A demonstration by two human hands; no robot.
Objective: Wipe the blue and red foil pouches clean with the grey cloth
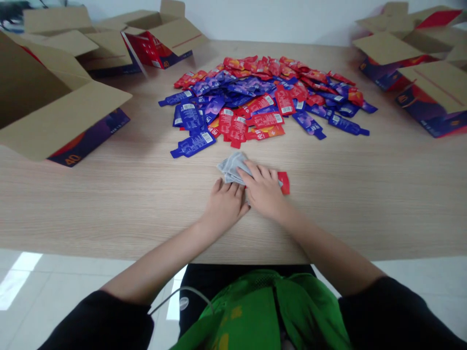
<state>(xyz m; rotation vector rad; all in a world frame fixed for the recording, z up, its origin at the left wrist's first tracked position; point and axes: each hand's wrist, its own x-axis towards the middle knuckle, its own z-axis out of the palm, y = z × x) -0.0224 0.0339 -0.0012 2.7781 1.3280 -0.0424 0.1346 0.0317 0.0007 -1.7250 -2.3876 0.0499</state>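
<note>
My right hand [264, 192] is closed over a folded grey cloth [232, 166] and presses it down on a red pouch [284, 183] lying on the table. Only the pouch's right end and a sliver by my fingers show; hand and cloth cover the middle. Close against it on the left, my left hand [225, 204] lies low with its fingertips at the cloth's lower edge, its thumb and fingers closed at the pouch's left end. Just beyond my hands spreads a heap of flat spouted pouches, red ones [238, 128] and blue ones [192, 145].
Open cardboard boxes stand on the left, the nearest box [91, 138] marked 40, with a red and blue box [156, 48] behind it. More open boxes [430, 109] sit on the right. The wooden table [109, 209] ends at a front edge close to my body.
</note>
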